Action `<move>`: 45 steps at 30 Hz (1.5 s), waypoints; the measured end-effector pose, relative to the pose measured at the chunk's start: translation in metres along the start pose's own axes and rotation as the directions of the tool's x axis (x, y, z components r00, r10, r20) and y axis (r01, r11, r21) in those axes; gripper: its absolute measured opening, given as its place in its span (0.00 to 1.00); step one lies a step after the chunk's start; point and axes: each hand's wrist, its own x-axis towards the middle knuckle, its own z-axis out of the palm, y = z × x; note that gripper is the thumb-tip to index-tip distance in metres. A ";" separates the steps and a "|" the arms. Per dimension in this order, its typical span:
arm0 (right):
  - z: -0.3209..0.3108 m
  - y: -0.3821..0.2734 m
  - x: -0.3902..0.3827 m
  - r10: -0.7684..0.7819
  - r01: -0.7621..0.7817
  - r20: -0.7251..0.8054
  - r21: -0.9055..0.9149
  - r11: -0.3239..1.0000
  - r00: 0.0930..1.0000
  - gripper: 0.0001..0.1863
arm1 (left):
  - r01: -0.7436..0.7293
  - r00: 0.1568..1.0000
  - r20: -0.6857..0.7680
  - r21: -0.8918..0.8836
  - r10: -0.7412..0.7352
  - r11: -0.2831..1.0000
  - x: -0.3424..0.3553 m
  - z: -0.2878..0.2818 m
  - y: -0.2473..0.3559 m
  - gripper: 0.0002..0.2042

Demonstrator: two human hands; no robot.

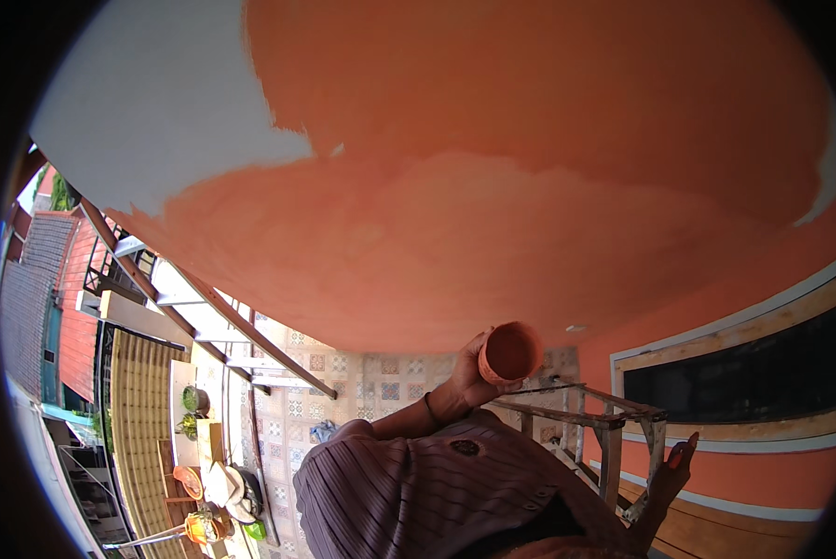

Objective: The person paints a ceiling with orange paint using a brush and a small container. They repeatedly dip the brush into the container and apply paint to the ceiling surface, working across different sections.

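Note:
My left hand (469,377) grips an orange cup (509,352) with orange-brown contents, held up near the middle of the view. My right hand (670,470) is at the lower right beside a wooden frame, its fingers extended and marked with orange; I see nothing clearly held in it. Across the upper view spreads a large surface (493,242) coated in two shades of orange, with bare pale grey patches (148,112) at the upper left and far right.
A wooden stand (609,447) is close on my right, near a dark window (735,354). At left are slanted beams (241,326), roofs (36,298), potted plants (192,401) and clutter. Patterned tiles (343,382) cover the floor; a blue cloth (325,430) lies there.

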 end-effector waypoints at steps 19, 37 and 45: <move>-0.031 -0.237 0.163 -0.827 0.853 -0.286 -0.057 0.519 0.484 0.15 | -0.311 0.949 0.035 -0.090 0.315 0.946 -0.042 -0.033 0.030 0.24; 0.121 -0.581 0.080 -0.759 0.959 -0.650 0.197 -0.204 -0.028 0.08 | -0.506 0.827 0.174 -0.183 0.534 0.843 -0.094 -0.021 0.013 0.31; 0.081 -0.568 0.140 -0.637 0.604 -0.604 0.753 -0.260 0.479 0.10 | -0.535 0.842 0.010 -0.113 0.539 0.838 -0.095 -0.012 0.008 0.28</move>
